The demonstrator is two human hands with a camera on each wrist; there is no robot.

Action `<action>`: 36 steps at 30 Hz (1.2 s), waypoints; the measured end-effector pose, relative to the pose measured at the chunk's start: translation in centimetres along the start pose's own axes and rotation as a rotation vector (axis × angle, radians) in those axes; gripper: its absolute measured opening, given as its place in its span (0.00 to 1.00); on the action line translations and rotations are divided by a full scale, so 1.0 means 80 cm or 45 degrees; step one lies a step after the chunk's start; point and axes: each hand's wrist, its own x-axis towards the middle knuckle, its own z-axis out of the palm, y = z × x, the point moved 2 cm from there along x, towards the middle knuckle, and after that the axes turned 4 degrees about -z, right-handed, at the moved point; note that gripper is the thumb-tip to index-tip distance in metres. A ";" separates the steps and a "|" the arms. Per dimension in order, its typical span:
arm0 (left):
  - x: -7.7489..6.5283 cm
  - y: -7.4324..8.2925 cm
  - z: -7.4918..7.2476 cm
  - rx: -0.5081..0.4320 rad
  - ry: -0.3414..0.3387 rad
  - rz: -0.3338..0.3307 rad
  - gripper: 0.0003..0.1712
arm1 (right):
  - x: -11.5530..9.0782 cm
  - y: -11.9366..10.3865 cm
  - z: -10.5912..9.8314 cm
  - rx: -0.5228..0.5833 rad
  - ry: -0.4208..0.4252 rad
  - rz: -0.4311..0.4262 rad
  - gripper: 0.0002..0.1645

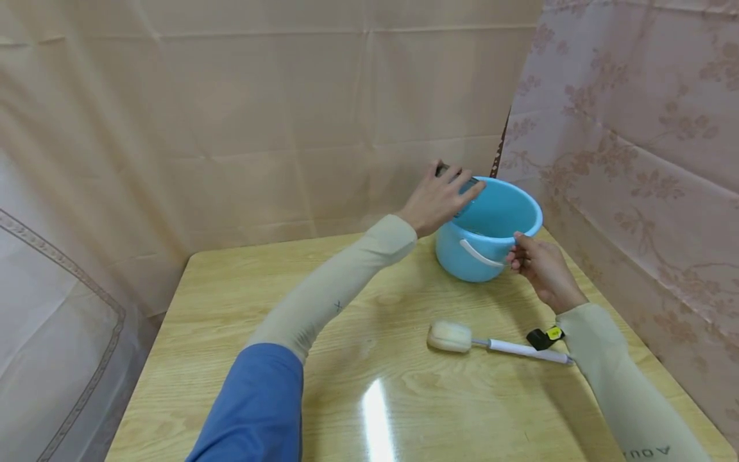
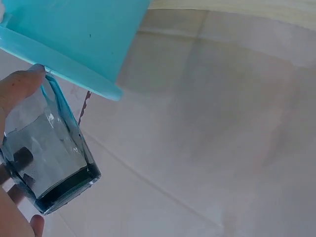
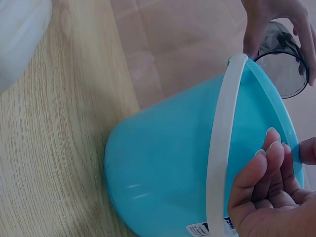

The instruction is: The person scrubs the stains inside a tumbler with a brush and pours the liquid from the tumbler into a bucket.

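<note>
My left hand [image 1: 437, 200] grips a clear, dark-tinted drinking glass [image 2: 55, 148] by its sides. The glass is tilted at the far left rim of a light blue bucket [image 1: 469, 260], its mouth toward the bucket's opening in the right wrist view. On the near right side, my right hand [image 1: 544, 268] pinches the bucket rim between thumb and curled fingers. The bucket stands upright on the table, and its white handle [image 3: 220, 138] hangs down along the near side. Most of the bucket's bottom inside is hidden by its wall.
In front of the bucket, a sponge brush [image 1: 450, 337] with a white handle lies on the wooden table [image 1: 254, 289], partly under my right wrist. Beige cloth [image 1: 260, 128] hangs behind the table, and a flowered cloth [image 1: 646, 167] runs along the right edge.
</note>
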 end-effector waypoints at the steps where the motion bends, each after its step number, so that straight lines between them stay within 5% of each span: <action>1: 0.000 0.000 -0.001 0.009 0.008 0.005 0.30 | -0.001 0.000 0.000 -0.012 0.003 -0.005 0.25; 7: -0.003 0.000 -0.001 0.018 0.031 -0.068 0.31 | -0.003 -0.001 0.000 -0.022 -0.008 -0.020 0.26; 14: -0.008 -0.006 0.002 -0.203 -0.099 -0.370 0.50 | -0.002 0.000 0.002 -0.039 0.012 -0.011 0.25; 23: -0.023 -0.023 0.008 -0.919 -0.165 -0.898 0.57 | -0.002 0.001 -0.002 0.014 -0.012 -0.002 0.24; 31: -0.046 -0.043 0.018 -1.584 -0.099 -1.151 0.54 | 0.000 0.000 -0.007 0.027 -0.030 -0.011 0.23; 36: -0.058 -0.045 0.022 -1.787 -0.068 -1.214 0.53 | 0.002 0.001 -0.008 0.048 -0.037 0.002 0.22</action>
